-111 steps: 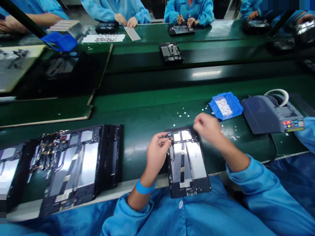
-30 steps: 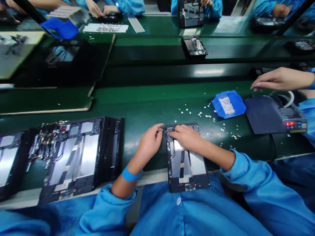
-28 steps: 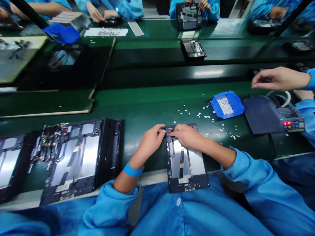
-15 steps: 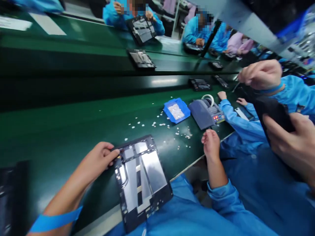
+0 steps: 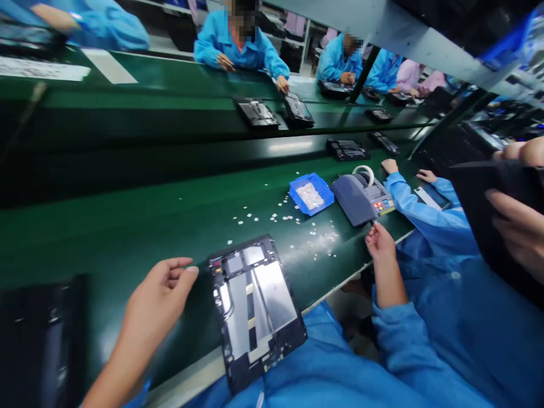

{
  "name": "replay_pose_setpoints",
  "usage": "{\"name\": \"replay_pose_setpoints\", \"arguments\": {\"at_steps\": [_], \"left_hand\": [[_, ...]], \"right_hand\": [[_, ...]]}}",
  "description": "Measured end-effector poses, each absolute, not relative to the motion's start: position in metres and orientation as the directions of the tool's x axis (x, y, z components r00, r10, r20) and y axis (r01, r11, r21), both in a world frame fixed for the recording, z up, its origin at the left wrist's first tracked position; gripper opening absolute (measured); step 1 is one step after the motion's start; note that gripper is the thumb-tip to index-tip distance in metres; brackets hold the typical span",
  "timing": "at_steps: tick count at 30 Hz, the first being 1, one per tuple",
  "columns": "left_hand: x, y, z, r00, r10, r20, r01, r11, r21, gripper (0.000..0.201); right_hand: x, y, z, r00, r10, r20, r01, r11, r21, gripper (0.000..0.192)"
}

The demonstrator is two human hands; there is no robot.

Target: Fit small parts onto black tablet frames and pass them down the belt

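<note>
An open tablet back frame (image 5: 255, 306) with silvery plates lies on the green bench, its near end hanging over the front edge by my lap. My left hand (image 5: 159, 294) hovers just left of its top corner, fingers apart, holding nothing and not touching it. My right hand (image 5: 380, 241) rests at the bench's front edge to the right, fingers curled together and empty, just below a grey tape dispenser (image 5: 361, 195). Between them, small white pieces (image 5: 314, 232) are scattered on the green surface.
A blue bin (image 5: 311, 194) of white pieces stands next to the dispenser. A co-worker's hands hold a dark tablet (image 5: 501, 215) at the far right; another blue sleeve (image 5: 425, 209) lies past the dispenser. More tablet frames (image 5: 257, 112) sit on the far belt. A dark stack (image 5: 42, 334) lies at left.
The view has swung right. Both hands left the frame's top edge: my left hand let go and opened beside it, my right hand moved right to the bench edge near the dispenser.
</note>
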State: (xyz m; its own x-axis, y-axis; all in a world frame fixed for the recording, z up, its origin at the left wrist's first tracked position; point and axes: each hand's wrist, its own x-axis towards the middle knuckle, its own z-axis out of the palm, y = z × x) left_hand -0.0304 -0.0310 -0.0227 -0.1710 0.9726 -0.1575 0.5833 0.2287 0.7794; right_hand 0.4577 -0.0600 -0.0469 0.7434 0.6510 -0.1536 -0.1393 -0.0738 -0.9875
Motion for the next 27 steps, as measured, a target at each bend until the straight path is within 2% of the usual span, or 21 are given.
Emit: {"name": "replay_pose_setpoints", "arguments": {"at_steps": [2, 4, 6, 8, 11, 15, 17, 18, 20, 23, 25, 27], "left_hand": [[-0.021, -0.047, -0.013, -0.213, 0.967, -0.138, 0.534, 0.234, 0.812, 0.034], [-0.005, -0.058, -0.007, -0.176, 0.974, -0.141, 0.426, 0.204, 0.881, 0.032], [0.013, -0.063, -0.008, -0.089, 0.980, -0.180, 0.288, 0.198, 0.937, 0.032], [0.028, -0.065, -0.012, -0.004, 0.973, -0.230, 0.148, 0.228, 0.962, 0.032], [0.037, -0.068, -0.023, 0.025, 0.968, -0.251, -0.044, 0.252, 0.967, 0.026], [0.020, -0.070, -0.037, -0.099, 0.975, -0.199, -0.153, 0.183, 0.971, 0.016], [0.002, -0.070, -0.038, -0.179, 0.973, -0.144, -0.085, 0.130, 0.988, 0.014], [-0.007, -0.070, -0.036, -0.202, 0.975, -0.096, 0.008, 0.100, 0.995, 0.013], [-0.021, -0.069, -0.032, -0.137, 0.990, 0.027, 0.295, 0.015, 0.955, 0.011], [-0.028, -0.065, -0.028, 0.162, 0.978, 0.133, 0.651, -0.207, 0.730, 0.011], [-0.024, -0.063, -0.030, 0.294, 0.947, 0.130, 0.751, -0.313, 0.581, 0.013], [-0.018, -0.061, -0.035, 0.354, 0.929, 0.106, 0.814, -0.362, 0.455, 0.014]], "right_hand": [[0.416, -0.072, -0.054, 0.700, 0.688, -0.193, -0.206, -0.064, -0.976, 0.045], [0.363, -0.082, -0.056, 0.577, 0.779, -0.245, -0.264, -0.106, -0.959, 0.043], [0.306, -0.087, -0.052, 0.357, 0.893, -0.274, -0.261, -0.186, -0.947, 0.035], [0.253, -0.084, -0.043, 0.126, 0.958, -0.258, -0.199, -0.230, -0.953, 0.027], [0.197, -0.075, -0.031, -0.097, 0.980, -0.173, -0.111, -0.184, -0.977, 0.023], [0.180, -0.060, -0.032, -0.262, 0.963, -0.067, 0.036, -0.059, -0.998, 0.023], [0.190, -0.050, -0.038, -0.285, 0.958, 0.019, 0.205, 0.081, -0.975, 0.024], [0.196, -0.043, -0.040, -0.291, 0.953, 0.087, 0.318, 0.182, -0.931, 0.025], [0.206, -0.028, -0.045, -0.365, 0.904, 0.225, 0.529, 0.400, -0.749, 0.027], [0.210, -0.011, -0.050, -0.591, 0.760, 0.271, 0.641, 0.646, -0.415, 0.032], [0.207, -0.006, -0.052, -0.688, 0.684, 0.243, 0.636, 0.729, -0.253, 0.034], [0.203, -0.004, -0.054, -0.733, 0.645, 0.215, 0.628, 0.763, -0.151, 0.033]]}}
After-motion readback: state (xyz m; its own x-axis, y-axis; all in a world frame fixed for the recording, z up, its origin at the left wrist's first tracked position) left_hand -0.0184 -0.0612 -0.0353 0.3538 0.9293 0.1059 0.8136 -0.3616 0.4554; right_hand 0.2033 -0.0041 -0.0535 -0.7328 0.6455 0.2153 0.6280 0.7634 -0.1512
